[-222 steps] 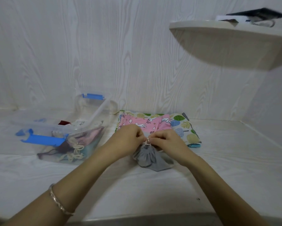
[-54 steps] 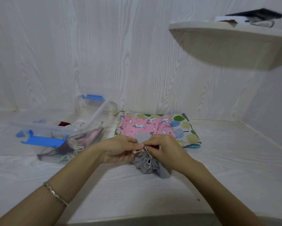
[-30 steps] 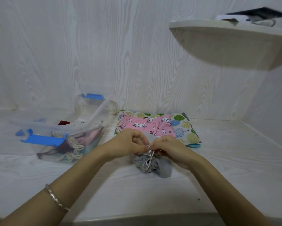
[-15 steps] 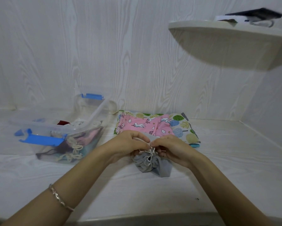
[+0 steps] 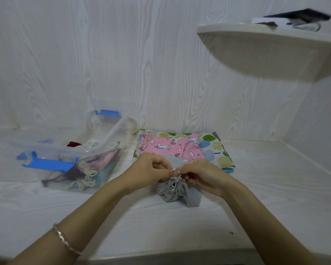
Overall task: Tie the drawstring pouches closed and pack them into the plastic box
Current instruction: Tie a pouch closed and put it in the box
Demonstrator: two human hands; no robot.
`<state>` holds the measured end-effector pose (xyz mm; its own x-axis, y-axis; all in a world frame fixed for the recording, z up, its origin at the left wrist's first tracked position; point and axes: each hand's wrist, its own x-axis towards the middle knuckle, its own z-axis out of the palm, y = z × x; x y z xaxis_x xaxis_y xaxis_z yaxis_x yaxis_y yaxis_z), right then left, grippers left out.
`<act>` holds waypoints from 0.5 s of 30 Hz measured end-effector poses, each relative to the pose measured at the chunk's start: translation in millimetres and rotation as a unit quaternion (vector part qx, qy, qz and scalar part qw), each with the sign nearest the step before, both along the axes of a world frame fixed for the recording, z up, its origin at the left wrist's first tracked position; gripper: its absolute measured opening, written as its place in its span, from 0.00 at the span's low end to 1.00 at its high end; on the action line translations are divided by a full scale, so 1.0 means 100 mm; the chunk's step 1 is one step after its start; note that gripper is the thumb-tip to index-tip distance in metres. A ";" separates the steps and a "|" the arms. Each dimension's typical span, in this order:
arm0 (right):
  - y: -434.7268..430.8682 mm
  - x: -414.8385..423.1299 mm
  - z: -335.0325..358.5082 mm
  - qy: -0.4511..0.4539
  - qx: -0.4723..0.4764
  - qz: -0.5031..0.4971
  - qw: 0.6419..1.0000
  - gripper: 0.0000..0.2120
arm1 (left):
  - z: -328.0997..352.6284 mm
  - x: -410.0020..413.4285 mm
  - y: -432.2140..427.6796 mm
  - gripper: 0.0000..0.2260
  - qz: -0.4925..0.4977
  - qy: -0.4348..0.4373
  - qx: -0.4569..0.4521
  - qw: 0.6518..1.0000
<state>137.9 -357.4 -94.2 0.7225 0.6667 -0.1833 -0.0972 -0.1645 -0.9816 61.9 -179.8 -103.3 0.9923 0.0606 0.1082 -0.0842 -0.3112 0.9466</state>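
While fingers (image 5: 188, 170) pinch its cord (image 5: 175, 177), the grey pouch (image 5: 173, 193) lies beneath them.

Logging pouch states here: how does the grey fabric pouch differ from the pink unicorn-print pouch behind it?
The grey fabric pouch is bunched, its mouth gathered; the pink unicorn-print pouch lies flat. The left hand and right hand pinch the grey pouch's white cord; neither holds the pink one. Both lie outside the clear plastic box.
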 end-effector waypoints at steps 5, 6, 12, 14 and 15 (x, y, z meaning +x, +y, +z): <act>0.01 -0.11 0.00 -0.210 -0.077 -0.067 0.972 0.04 | 0.03 -0.02 -0.01 0.07 -0.058 0.105 -0.076 0.990; 0.03 -0.13 -0.01 -0.244 -0.075 -0.090 0.963 0.05 | 0.03 -0.01 -0.01 0.07 -0.057 0.120 -0.103 0.986; 0.06 -0.23 -0.04 -0.335 -0.071 -0.098 0.934 0.03 | 0.04 -0.01 -0.01 0.06 -0.058 0.161 -0.174 0.970; 0.04 -0.24 -0.03 -0.322 -0.064 -0.084 0.941 0.04 | 0.04 0.00 0.00 0.06 -0.058 0.164 -0.180 0.968; 0.03 -0.24 -0.03 -0.316 -0.063 -0.077 0.943 0.03 | 0.03 0.00 0.01 0.06 -0.060 0.164 -0.183 0.967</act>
<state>114.2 -354.4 -96.8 0.8004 0.5468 0.2458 0.4690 -0.3158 -0.8248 61.9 -179.2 -100.3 0.9718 -0.0824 -0.2211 0.2252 0.0436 0.9733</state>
